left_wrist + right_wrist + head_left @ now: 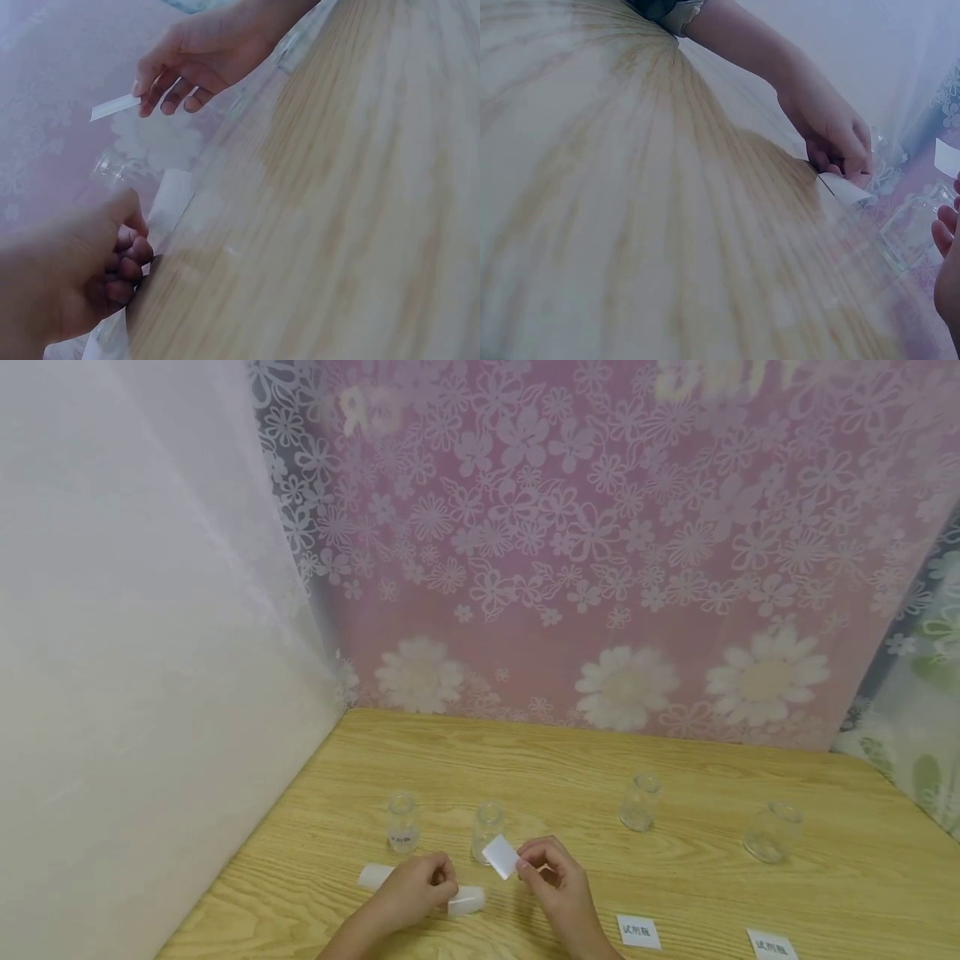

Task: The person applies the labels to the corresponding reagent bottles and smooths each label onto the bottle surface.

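- White square label is up in the air, just in front of the second glass bottle from the left as the head view sees it. The side facing that camera looks blank and a bit shiny.
- Handling-wise I'd guess it weighs next to nothing, thin and bendy like paper or light card. Probably creases if you squeeze. Can't tell if either side is sticky, so I'd stick to a corner or edge and keep fingertips off the faces.
- Right hand does pretty much that: pinching it at one corner between thumb and index, other fingers loosely bent underneath. Looks like it's held above the table, forearm coming in from the bottom of the head view.
- Left hand is low, fingers curled in over a white strip that pokes out on both sides (one piece or two, no clue). Can't tell if it really grips it.
- Leftmost glass bottle has dark print low on it; it's upright behind the left hand. Glass, so likely slick and breakable; I'd take it round the body.
- Two printed labels lie flat, right of the right hand.
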Action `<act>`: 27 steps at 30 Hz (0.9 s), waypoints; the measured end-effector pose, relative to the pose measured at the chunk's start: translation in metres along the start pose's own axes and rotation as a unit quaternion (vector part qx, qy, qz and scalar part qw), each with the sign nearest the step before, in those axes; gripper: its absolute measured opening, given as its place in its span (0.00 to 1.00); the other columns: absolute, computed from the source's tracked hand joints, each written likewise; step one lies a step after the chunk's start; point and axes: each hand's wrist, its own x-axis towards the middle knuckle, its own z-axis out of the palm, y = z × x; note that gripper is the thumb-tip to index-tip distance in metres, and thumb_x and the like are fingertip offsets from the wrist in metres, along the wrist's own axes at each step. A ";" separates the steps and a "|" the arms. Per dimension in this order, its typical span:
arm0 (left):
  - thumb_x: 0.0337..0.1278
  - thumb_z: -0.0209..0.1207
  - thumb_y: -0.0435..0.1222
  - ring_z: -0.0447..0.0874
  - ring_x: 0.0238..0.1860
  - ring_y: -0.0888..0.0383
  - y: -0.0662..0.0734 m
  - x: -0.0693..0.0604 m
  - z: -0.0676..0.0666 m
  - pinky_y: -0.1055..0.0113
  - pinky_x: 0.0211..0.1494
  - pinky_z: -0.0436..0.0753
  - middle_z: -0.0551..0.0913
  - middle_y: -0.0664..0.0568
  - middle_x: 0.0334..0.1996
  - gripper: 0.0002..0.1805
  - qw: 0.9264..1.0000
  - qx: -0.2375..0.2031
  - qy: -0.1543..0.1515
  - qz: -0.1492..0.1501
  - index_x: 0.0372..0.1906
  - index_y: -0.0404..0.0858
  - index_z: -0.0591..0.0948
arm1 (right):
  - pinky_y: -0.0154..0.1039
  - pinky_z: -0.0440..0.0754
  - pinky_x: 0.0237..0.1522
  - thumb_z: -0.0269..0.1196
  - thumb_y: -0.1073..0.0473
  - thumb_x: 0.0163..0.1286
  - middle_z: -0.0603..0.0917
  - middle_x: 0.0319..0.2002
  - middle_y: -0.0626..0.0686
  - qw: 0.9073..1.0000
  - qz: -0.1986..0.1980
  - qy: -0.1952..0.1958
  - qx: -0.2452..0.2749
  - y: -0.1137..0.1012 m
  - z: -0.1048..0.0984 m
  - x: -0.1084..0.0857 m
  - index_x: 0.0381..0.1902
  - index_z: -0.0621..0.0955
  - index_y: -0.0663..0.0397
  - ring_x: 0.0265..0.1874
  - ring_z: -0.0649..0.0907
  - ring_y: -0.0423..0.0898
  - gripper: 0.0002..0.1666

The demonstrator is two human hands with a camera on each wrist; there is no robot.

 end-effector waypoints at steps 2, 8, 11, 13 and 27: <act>0.53 0.56 0.33 0.62 0.17 0.70 -0.002 0.001 0.000 0.77 0.18 0.64 0.69 0.63 0.18 0.03 0.999 0.043 0.017 0.019 0.27 0.41 0.75 | 0.36 0.77 0.23 0.62 0.68 0.61 0.77 0.36 0.54 1.000 0.005 0.001 0.003 0.000 0.000 0.000 0.27 0.78 0.56 0.30 0.76 0.43 0.05; 0.46 0.58 0.30 0.62 0.18 0.72 -0.004 0.003 0.001 0.77 0.20 0.68 0.67 0.66 0.16 0.06 0.991 0.114 0.034 0.061 0.24 0.43 0.74 | 0.35 0.77 0.23 0.62 0.69 0.60 0.77 0.35 0.54 1.000 0.019 -0.001 0.006 -0.003 0.000 0.000 0.26 0.78 0.56 0.29 0.76 0.43 0.06; 0.45 0.58 0.29 0.62 0.17 0.72 -0.003 0.003 0.002 0.77 0.19 0.68 0.66 0.66 0.15 0.07 0.988 0.127 0.037 0.075 0.23 0.43 0.74 | 0.35 0.77 0.24 0.62 0.68 0.61 0.77 0.36 0.54 0.999 0.034 -0.006 0.004 -0.004 0.000 0.000 0.26 0.78 0.56 0.29 0.76 0.43 0.05; 0.44 0.59 0.29 0.61 0.17 0.72 -0.002 0.003 0.002 0.78 0.19 0.68 0.66 0.66 0.15 0.07 0.987 0.131 0.038 0.082 0.23 0.43 0.74 | 0.36 0.77 0.25 0.62 0.68 0.61 0.77 0.36 0.54 0.999 0.045 -0.009 0.002 -0.004 0.000 0.000 0.26 0.78 0.57 0.29 0.76 0.43 0.05; 0.47 0.60 0.28 0.64 0.18 0.72 -0.006 0.004 0.002 0.78 0.20 0.71 0.68 0.65 0.17 0.06 0.988 0.120 0.049 0.081 0.25 0.40 0.75 | 0.33 0.76 0.23 0.63 0.70 0.58 0.78 0.34 0.51 0.998 0.070 -0.005 -0.004 -0.005 0.002 0.000 0.25 0.78 0.54 0.28 0.76 0.42 0.08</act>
